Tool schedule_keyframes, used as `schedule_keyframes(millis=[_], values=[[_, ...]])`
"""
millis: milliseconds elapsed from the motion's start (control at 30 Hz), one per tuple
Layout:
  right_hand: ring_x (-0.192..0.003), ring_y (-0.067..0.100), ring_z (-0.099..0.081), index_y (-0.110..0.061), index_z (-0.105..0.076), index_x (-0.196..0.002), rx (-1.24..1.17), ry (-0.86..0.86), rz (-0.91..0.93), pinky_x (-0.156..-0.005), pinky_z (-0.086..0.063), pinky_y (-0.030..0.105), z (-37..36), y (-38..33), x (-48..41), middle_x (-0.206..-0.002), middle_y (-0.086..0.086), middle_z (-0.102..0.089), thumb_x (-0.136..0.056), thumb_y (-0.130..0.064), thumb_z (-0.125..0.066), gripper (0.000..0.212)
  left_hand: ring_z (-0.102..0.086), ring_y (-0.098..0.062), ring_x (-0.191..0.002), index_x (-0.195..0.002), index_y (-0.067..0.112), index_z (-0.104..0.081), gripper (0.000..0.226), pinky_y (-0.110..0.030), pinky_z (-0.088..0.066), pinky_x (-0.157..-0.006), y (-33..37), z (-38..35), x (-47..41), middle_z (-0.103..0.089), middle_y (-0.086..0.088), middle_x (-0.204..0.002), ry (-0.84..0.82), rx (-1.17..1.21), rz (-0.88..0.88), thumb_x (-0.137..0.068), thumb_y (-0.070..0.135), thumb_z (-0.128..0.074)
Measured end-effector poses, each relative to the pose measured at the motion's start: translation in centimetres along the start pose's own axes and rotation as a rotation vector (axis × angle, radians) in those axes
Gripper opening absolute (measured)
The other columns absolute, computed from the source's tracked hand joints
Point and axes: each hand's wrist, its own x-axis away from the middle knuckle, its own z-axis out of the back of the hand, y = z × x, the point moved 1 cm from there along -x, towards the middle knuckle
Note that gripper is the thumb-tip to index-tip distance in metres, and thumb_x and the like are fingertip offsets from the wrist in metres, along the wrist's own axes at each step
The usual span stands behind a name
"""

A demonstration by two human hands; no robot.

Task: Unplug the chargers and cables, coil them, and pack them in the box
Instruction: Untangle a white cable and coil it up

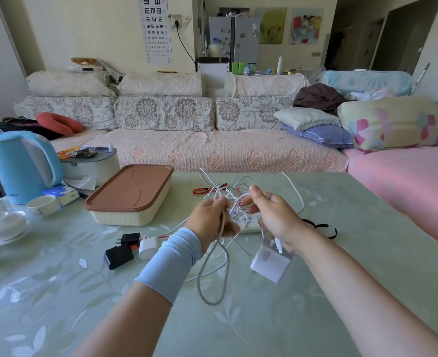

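My left hand (pixel 214 219) grips a bundle of white and grey cables (pixel 214 274) whose loops hang down below it. My right hand (pixel 274 215) pinches white cable strands from the same tangle, and a white charger block (pixel 270 264) dangles beneath its wrist on a cable. Behind both hands a white power strip (pixel 249 222) lies on the table, mostly hidden. The cream box with a brown lid (pixel 130 194) sits shut to the left. Two black chargers (pixel 120 255) and a white charger (pixel 148 247) lie loose on the table left of my left forearm.
A blue kettle (pixel 22 166), cups and a glass bowl (pixel 4 222) crowd the table's left side. A red cable (pixel 202 190) lies behind the tangle and black straps (pixel 321 228) lie to the right. A sofa (pixel 187 150) runs along the table's far edge.
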Motion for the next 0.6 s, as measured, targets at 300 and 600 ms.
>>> schedule_keyframes(millis=[300, 600], values=[[-0.077, -0.007, -0.064, -0.024, -0.068, -0.108, 0.014, -0.456, 0.009, -0.067, -0.044, 0.008, -1.4, 0.3, 1.6, -0.089, -0.015, -0.071, -0.081, -0.040, -0.076, 0.032, -0.044, -0.016, -0.056, -0.084, 0.017, -0.044, 0.026, -0.032, -0.041, -0.063, -0.1, -0.6, -0.8, -0.044, -0.004, -0.068, 0.043, 0.611, -0.035, -0.102, 0.005, -0.029], [-0.060, 0.012, -0.048, -0.015, -0.074, -0.102, 0.202, -0.602, -0.145, -0.054, -0.029, 0.027, -1.7, 0.7, 2.3, -0.086, 0.007, -0.077, -0.092, -0.019, -0.055, 0.022, -0.052, -0.017, -0.062, -0.080, 0.018, -0.042, 0.030, -0.031, -0.043, -0.068, 1.2, 0.8, -0.5, -0.048, -0.003, -0.070, 0.004, 0.729, -0.073, -0.101, 0.002, -0.027]])
